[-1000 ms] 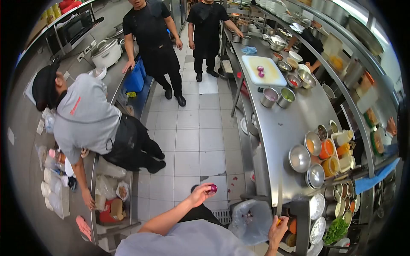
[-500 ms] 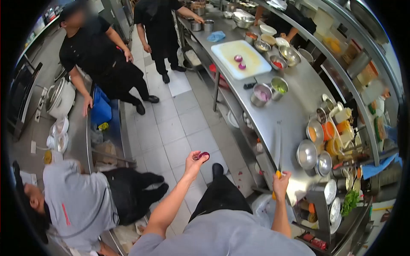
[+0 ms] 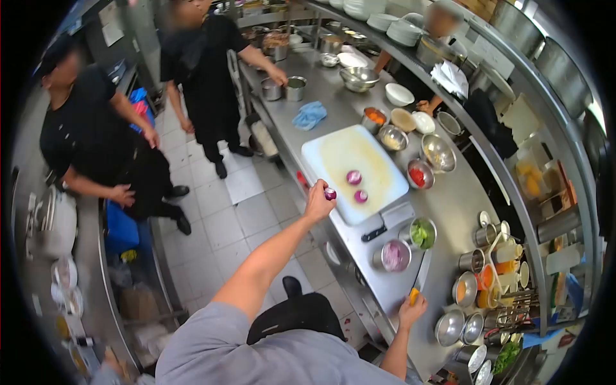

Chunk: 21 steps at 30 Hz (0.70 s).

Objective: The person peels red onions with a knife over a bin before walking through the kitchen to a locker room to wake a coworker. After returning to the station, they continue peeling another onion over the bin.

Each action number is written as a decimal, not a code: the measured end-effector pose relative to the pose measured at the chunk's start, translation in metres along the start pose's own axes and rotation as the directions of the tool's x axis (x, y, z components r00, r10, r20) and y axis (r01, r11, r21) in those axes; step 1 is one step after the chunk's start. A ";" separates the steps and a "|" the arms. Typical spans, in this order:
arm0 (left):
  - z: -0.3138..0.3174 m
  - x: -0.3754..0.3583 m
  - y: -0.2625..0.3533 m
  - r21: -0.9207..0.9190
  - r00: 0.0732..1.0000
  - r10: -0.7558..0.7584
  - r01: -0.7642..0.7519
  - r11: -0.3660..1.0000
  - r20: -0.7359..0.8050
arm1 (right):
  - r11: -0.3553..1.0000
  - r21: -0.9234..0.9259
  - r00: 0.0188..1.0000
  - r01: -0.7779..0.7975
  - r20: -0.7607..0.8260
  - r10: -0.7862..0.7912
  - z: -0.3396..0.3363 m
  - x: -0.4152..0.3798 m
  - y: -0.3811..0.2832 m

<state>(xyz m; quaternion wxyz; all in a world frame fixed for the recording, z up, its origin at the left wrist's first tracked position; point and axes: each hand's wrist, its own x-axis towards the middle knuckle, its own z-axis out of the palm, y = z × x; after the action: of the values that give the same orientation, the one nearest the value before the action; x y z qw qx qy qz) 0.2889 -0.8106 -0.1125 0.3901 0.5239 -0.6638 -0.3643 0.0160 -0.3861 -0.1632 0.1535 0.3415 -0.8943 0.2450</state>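
Pinched in my left hand point(image 3: 317, 204) is a peeled red onion point(image 3: 330, 193), held at the near left edge of the white cutting board point(image 3: 324, 151). On that board lie two more purple onion pieces, one farther off point(image 3: 353, 177) and one nearer point(image 3: 360, 196). My right hand point(image 3: 411, 312) grips the yellow handle of a knife point(image 3: 414, 296); its long blade points away over the steel table. A second, black-handled knife point(image 3: 374, 233) rests against the board's near edge. Close by stand a metal pot of chopped onion point(image 3: 381, 262) and another with green pieces point(image 3: 421, 235).
Two people in black point(image 3: 96, 135) point(image 3: 202, 70) stand across the tiled aisle point(image 3: 212, 221). Another person reaches in behind the table point(image 3: 443, 29). Metal bowls point(image 3: 450, 328) and sauce containers point(image 3: 489, 276) line the right side beneath a steel shelf point(image 3: 513, 186). A blue cloth point(image 3: 310, 115) lies beyond the board.
My left hand has carried the onion forward from over the aisle to the board's edge. The view has moved closer to the table. My right hand still holds the knife.
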 end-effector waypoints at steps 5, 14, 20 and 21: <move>0.042 0.110 -0.031 0.028 0.952 0.294 -0.297 0.954 0.085 | 0.964 0.195 0.965 -0.181 -0.153 0.212 -0.020 0.025 -0.077; -0.073 0.134 -0.095 -0.217 0.765 0.572 -0.529 0.820 0.295 | 0.893 0.436 0.989 0.110 -0.137 -0.055 0.043 0.086 -0.393; -0.271 0.179 -0.259 -0.142 0.656 0.141 -0.052 0.989 0.741 | 0.764 0.645 0.863 -0.034 0.404 -0.303 0.211 0.047 -0.619; -0.299 0.199 -0.300 -0.062 0.563 0.058 -0.012 0.998 0.824 | 0.795 0.598 0.697 -0.099 0.612 -0.373 0.236 0.036 -0.635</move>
<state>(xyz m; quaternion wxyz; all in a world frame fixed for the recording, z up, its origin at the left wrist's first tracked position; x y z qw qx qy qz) 0.6522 -1.0833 -0.2243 0.0549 0.2700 -0.7701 -0.5753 0.4005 -0.9444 -0.1319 -0.2940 0.5078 -0.7314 0.3475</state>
